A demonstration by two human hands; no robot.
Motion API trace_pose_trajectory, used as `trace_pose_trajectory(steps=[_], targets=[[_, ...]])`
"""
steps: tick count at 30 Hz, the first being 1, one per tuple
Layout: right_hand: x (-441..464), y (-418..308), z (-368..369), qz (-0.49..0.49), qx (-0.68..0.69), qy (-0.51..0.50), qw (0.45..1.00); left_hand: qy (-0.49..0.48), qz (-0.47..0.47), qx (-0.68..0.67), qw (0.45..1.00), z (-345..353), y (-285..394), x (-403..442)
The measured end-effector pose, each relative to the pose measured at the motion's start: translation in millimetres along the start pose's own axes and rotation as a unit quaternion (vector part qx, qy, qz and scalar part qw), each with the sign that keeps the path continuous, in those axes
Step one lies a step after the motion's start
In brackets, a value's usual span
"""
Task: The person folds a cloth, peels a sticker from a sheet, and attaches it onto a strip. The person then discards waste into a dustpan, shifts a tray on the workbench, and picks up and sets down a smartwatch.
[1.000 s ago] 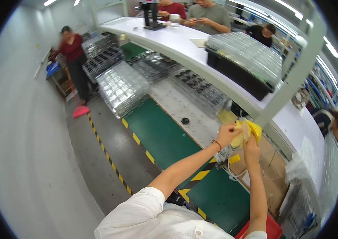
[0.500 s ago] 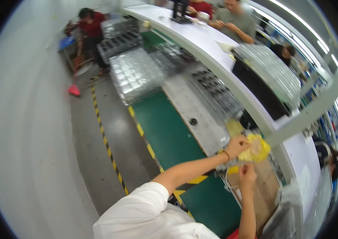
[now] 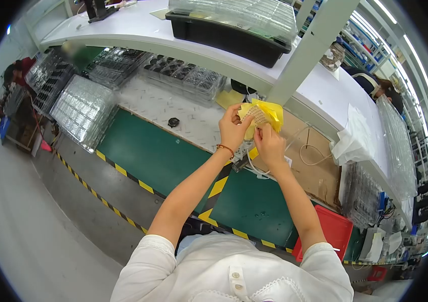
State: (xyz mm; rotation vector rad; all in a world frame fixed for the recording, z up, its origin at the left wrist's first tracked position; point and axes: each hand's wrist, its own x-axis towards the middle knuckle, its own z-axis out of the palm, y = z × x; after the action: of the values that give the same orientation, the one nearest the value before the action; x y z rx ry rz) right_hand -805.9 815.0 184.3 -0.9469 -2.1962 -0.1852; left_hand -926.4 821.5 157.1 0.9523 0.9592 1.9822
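A crumpled yellow sheet (image 3: 274, 111) hangs in front of me above the bench. A paler patch on it bears rows of small marks, too small to read. My left hand (image 3: 233, 127) is closed on its left edge, thumb on the front. At the lower edge of the sheet, my right hand (image 3: 270, 145) is closed in a pinch, fingertips against it; whether a smaller piece is between them is hidden. To the left, a small round black part (image 3: 173, 122) lies on the pale bench surface (image 3: 148, 103).
Clear plastic trays with black parts (image 3: 183, 75) stand behind the bench surface. A black bin (image 3: 224, 38) with clear trays sits on the white shelf (image 3: 319, 95). A metal post (image 3: 307, 55) rises close behind my hands. A red tray (image 3: 332, 231) is by my right elbow.
My view has turned right, towards the bench. My right hand has come up from below to the yellow sheet; my left hand still holds it.
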Motion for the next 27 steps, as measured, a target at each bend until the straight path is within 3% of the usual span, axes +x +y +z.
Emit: trace_pose_trajectory(steps=[4, 14, 17, 21, 23, 25, 27], targets=[[5.8, 8.3, 5.5, -0.016, -0.019, 0.058, 0.998, -0.01, -0.029, 0.023, 0.999, -3.8, -2.9, -0.2], [2.4, 8.0, 6.1, 0.001, 0.015, 0.055, 0.998, -0.05, -0.043, 0.005, 0.998, -8.8, -5.3, -0.2], [-15.4, 8.0, 1.1, 0.052, 0.042, -0.008, 0.998, -0.079, -0.037, 0.075, 0.993, -20.7, -13.3, -3.0], [-63.2, 2.3, -9.3, 0.193, 0.109, -0.081, 0.972, -0.103, -0.052, 0.09, 0.989, -73.9, -27.7, -30.5], [-101.7, -5.0, -15.9, 0.235, 0.106, -0.138, 0.956, -0.112, -0.061, 0.225, 0.966, -122.2, -33.6, -58.2], [-155.0, -6.2, -18.6, 0.265, 0.107, -0.245, 0.926, -0.12, -0.092, 0.341, 0.928, -168.5, -31.7, -97.9], [-210.5, -15.3, -26.5, 0.331, 0.115, -0.344, 0.871, -0.066, -0.14, 0.354, 0.923, -213.7, -42.7, -144.1]])
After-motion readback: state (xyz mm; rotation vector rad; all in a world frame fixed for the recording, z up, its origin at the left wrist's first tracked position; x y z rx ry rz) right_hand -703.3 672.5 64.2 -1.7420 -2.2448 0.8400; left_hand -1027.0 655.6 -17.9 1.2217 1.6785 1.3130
